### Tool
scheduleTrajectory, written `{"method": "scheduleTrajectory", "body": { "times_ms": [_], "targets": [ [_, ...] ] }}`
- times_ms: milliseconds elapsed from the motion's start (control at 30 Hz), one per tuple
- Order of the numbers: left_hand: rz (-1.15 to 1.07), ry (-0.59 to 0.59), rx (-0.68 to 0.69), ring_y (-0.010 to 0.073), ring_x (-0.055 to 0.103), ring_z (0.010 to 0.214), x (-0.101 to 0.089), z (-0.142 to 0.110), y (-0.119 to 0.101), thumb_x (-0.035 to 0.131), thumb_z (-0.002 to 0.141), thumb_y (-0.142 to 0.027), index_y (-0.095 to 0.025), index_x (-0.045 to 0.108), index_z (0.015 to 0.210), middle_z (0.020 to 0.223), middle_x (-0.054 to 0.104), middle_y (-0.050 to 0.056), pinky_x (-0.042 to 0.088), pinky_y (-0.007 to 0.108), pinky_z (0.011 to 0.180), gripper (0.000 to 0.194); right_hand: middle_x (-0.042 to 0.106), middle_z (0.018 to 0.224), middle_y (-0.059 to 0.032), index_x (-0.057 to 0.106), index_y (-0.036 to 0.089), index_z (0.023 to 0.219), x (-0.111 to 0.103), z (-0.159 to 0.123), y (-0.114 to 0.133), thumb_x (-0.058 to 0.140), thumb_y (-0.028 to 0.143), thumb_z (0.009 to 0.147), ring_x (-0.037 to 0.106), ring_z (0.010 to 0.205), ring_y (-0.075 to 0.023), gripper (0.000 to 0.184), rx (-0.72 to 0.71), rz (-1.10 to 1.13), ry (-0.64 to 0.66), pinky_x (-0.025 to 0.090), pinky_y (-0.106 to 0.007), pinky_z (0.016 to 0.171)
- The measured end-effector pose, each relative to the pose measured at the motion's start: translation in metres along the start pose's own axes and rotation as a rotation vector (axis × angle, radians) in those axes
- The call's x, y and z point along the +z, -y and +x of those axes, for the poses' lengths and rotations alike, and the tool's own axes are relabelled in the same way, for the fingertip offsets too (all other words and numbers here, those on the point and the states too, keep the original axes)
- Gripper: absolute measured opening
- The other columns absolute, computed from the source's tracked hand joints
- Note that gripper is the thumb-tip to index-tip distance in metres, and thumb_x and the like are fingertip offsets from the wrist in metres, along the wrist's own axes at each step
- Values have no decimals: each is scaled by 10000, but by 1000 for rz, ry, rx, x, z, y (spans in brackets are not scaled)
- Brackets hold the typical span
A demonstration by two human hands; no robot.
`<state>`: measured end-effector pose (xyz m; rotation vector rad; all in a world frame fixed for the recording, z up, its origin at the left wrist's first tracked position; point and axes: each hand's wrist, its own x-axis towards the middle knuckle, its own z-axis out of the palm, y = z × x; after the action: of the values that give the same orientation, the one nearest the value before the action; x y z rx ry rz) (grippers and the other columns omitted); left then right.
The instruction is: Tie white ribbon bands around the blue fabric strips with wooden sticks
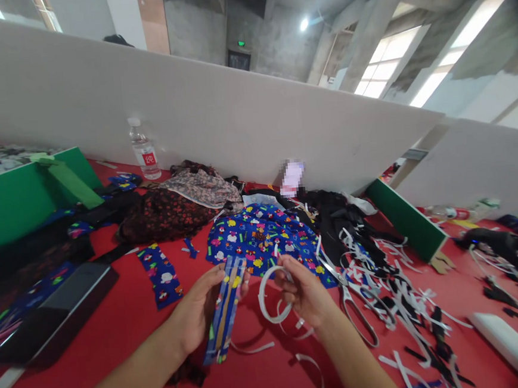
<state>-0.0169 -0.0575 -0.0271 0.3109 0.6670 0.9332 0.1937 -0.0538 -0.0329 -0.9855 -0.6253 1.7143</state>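
Note:
My left hand (200, 303) is closed on a folded strip of blue printed fabric (225, 316), held upright with a tan band down its middle. In my right hand (303, 292) is a loop of narrow white tape (264, 300), pinched between thumb and fingers. Just beyond both hands lies a larger piece of blue cartoon-print fabric (255, 233). A pair of scissors (345, 289) rests to the right of my right hand. Left of my left hand, another printed strip (161, 276) lies flat. White tape ends trail on the table below my hands.
Black and white scraps (397, 302) cover the right side of the red table (133, 371). A dark device (57, 317) lies at left, a water bottle (144, 152) stands at the back, and a phone (292, 178) leans on the white partition (217, 119). Green dividers (407, 221) flank the space.

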Motion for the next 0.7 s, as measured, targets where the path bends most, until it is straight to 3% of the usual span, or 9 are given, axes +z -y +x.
{"method": "scheduleTrajectory", "body": {
  "times_ms": [100,167,300,500,700],
  "targets": [
    [-16,55,45,200,683,825,4,0,0,566,794,-117,-158,589,965,902,708,77,538,332,786,177,414,573,69,554,206,791,3,-9,10,706,415,716,326,480,-53,268,-230,-324,-113,217,-156,407],
    [1,109,63,209,677,851,6,0,1,545,806,-97,-159,572,985,929,698,86,534,359,803,191,457,615,45,589,206,800,9,-16,16,654,413,764,391,534,-80,219,-396,-635,-167,312,-190,467],
    [66,122,64,188,671,803,9,-2,4,501,835,-100,-157,551,986,934,676,81,534,358,793,169,572,841,-28,624,194,768,28,-27,24,579,316,831,512,718,-126,144,-658,-1115,-129,406,-239,630],
    [154,79,81,147,630,711,12,-5,8,494,821,-94,-179,533,942,860,629,32,541,319,705,153,567,817,-22,629,201,786,55,-32,26,551,280,854,541,697,-121,131,-609,-1266,-52,402,-217,575],
    [232,15,167,112,566,722,15,-6,10,507,807,-108,-196,566,936,874,569,5,511,251,656,167,561,744,2,614,205,743,65,-28,25,571,260,847,522,701,-124,125,-601,-1343,-22,388,-225,620]
  ]
}}
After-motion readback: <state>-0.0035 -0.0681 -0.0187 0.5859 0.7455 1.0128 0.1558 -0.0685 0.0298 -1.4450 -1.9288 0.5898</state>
